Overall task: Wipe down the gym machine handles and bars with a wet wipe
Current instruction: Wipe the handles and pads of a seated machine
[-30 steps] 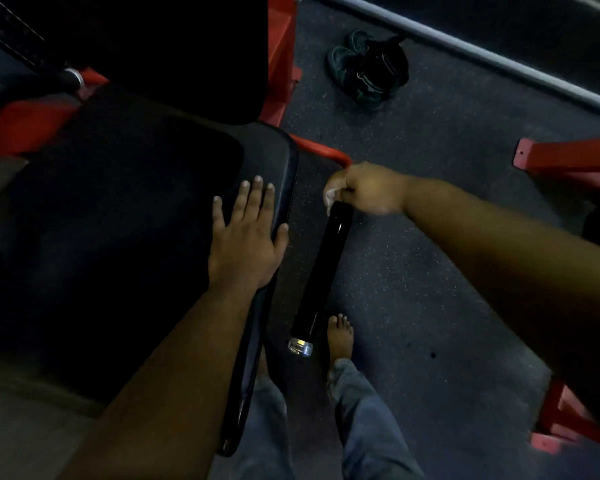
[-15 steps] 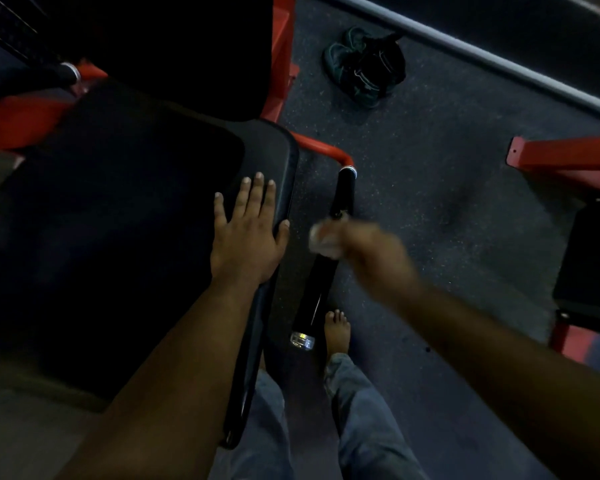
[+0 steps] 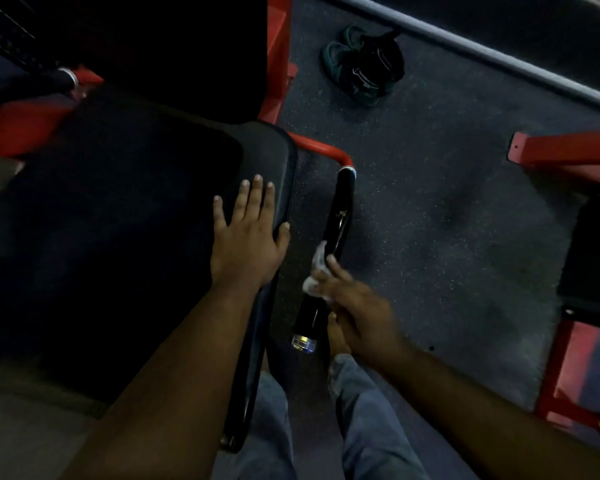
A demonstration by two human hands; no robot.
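We brace our left hand (image 3: 246,244), fingers spread flat, on the black padded seat's (image 3: 125,216) right edge while our right hand (image 3: 357,306) pinches a crumpled white wet wipe (image 3: 315,268) against the black rubber-gripped handle (image 3: 333,251) to scrub it.

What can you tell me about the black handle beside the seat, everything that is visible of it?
The handle is a long black glossy grip, like rubber or plastic, sleeved over a red bar that bends out from under the seat. A thin silver ring marks its far end and a shiny metal cap closes the near end. It runs beside the seat's right edge, above the floor, slightly slanted. The right hand holds a white wipe against its lower half. The left hand does not touch it.
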